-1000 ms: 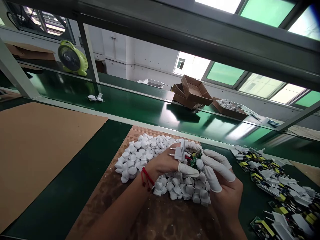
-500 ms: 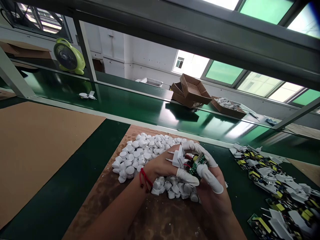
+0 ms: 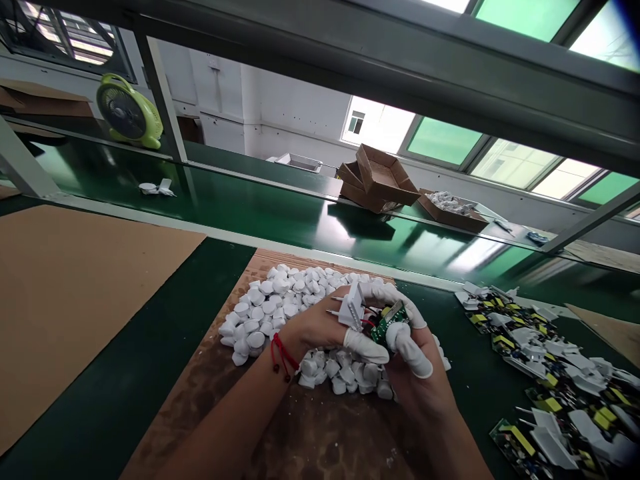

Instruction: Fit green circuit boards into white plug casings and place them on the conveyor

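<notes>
A white two-pin plug housing (image 3: 351,307) lies in my left hand (image 3: 325,325), its pins pointing left across the palm. Red and black wires join it to a small green circuit board (image 3: 387,325) with a yellow component. My right hand (image 3: 420,367) grips this board, the thumb bent against its near face. Left fingers curl round behind the board, and the left thumb lies below it. White finger cots cover several fingers and both thumbs. Under and behind the hands is a heap of small white plastic caps (image 3: 273,303) on a brown board (image 3: 200,413).
On the right lie rows of circuit boards with white plugs (image 3: 555,360). A cardboard sheet (image 3: 85,287) covers the left side. Behind runs a green belt (image 3: 250,203) bearing a small white part (image 3: 157,188). Cardboard trays (image 3: 383,177) and a green fan (image 3: 127,113) stand farther back.
The view has shifted slightly, and both hands appear a little farther left. The plug has tilted somewhat while the grip stays much the same. On the belt, the small white part has moved left.
</notes>
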Motion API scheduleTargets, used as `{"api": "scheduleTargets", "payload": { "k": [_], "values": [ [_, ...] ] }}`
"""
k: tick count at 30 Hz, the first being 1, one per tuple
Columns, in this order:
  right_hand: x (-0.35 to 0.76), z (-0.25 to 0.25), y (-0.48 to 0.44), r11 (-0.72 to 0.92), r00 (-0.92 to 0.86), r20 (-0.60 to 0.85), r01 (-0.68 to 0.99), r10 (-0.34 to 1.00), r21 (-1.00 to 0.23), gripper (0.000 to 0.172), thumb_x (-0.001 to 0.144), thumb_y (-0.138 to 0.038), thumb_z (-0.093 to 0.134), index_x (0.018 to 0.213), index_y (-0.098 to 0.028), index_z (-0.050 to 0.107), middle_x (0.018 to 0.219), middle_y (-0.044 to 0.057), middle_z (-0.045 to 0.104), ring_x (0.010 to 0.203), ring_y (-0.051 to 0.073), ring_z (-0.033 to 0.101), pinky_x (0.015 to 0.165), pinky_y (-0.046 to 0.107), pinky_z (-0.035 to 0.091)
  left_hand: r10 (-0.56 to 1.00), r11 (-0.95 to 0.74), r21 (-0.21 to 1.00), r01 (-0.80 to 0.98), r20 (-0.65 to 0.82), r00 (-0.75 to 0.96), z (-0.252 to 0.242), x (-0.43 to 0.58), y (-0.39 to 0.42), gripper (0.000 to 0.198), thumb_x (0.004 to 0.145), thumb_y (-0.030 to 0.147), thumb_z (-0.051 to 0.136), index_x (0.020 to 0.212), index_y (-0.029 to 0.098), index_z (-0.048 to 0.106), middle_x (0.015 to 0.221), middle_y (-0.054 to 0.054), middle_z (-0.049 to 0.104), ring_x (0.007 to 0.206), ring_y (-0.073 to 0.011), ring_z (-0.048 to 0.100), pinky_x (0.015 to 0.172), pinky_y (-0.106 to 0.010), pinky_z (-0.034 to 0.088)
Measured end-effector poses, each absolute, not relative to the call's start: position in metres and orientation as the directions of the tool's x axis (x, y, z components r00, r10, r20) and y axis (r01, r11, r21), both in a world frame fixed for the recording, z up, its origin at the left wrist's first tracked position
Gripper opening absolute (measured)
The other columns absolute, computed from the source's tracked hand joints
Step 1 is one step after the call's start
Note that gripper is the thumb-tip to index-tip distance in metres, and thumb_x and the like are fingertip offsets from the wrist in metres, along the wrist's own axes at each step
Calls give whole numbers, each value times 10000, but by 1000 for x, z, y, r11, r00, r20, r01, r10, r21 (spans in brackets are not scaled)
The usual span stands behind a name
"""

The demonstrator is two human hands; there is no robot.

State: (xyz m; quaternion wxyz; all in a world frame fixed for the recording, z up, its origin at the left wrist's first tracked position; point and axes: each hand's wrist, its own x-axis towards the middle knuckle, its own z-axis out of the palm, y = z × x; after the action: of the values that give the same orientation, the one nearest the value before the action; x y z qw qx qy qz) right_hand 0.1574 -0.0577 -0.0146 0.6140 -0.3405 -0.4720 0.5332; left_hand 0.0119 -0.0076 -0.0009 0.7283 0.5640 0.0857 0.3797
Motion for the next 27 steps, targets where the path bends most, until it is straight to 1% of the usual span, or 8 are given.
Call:
{"api": "scheduleTargets", "payload": {
  "k": [4, 8, 12, 15, 18, 23, 25, 27],
  "values": [
    [162, -12, -58, 139, -69, 174, -351, 982, -926, 524, 637, -326, 766, 1145, -294, 639, 676, -9, 645, 488, 131, 495, 558, 307, 500, 612, 41, 900, -434, 321, 722, 0, 9, -8, 667, 515, 154, 855, 1151, 208, 662, 1153, -119, 692, 1151, -332, 591, 993, -444, 455],
    [163, -8, -59, 227, 1, 242, -341, 970, -912, 430, 601, -288, 784, 1023, -304, 704, 630, -25, 642, 415, 96, 416, 458, 258, 420, 588, 55, 927, -372, 271, 762, 0, 6, -9, 666, 508, 184, 861, 1146, 195, 671, 1140, -116, 697, 1143, -336, 594, 973, -434, 474],
    [161, -5, -59, 235, 17, 244, -346, 970, -908, 368, 569, -309, 824, 926, -301, 737, 517, -49, 575, 388, 86, 393, 423, 240, 373, 583, 44, 941, -336, 249, 773, 0, 5, -8, 670, 497, 206, 867, 1140, 199, 677, 1124, -111, 703, 1129, -328, 601, 960, -432, 485],
    [161, -5, -59, 258, 7, 268, -299, 963, -919, 376, 594, -373, 819, 952, -296, 733, 480, -50, 540, 378, 91, 367, 392, 234, 328, 540, 39, 936, -351, 275, 795, 2, 5, -7, 657, 498, 211, 867, 1130, 210, 685, 1116, -99, 706, 1137, -319, 596, 965, -413, 479],
    [163, -6, -59, 270, -41, 290, -262, 956, -927, 404, 645, -459, 775, 1006, -285, 719, 435, -55, 488, 356, 99, 324, 374, 243, 291, 507, 32, 936, -351, 287, 813, 6, 4, -7, 611, 541, 217, 846, 1131, 205, 686, 1097, -95, 712, 1145, -317, 590, 960, -404, 477],
    [165, -8, -58, 249, -60, 270, -238, 961, -939, 246, 700, -434, 738, 874, -262, 753, 389, -64, 378, 351, 97, 279, 363, 236, 241, 496, 23, 947, -320, 267, 826, 9, 4, -6, 553, 552, 220, 838, 1088, 182, 708, 967, -94, 742, 1014, -316, 655, 907, -413, 501],
    [164, -8, -57, 235, -39, 253, -257, 967, -938, 252, 713, -453, 726, 851, -244, 754, 406, -63, 377, 362, 89, 273, 363, 229, 243, 519, 28, 945, -327, 266, 812, 9, 6, -7, 552, 553, 213, 838, 1087, 182, 705, 957, -91, 743, 992, -307, 664, 906, -416, 501],
    [162, -8, -56, 219, -18, 232, -265, 973, -939, 283, 733, -464, 710, 896, -235, 747, 426, -63, 397, 375, 85, 287, 371, 220, 272, 575, 33, 928, -370, 286, 767, 9, 10, -8, 567, 542, 210, 845, 1089, 196, 698, 994, -86, 735, 1029, -297, 650, 936, -409, 486]
  ]
}}
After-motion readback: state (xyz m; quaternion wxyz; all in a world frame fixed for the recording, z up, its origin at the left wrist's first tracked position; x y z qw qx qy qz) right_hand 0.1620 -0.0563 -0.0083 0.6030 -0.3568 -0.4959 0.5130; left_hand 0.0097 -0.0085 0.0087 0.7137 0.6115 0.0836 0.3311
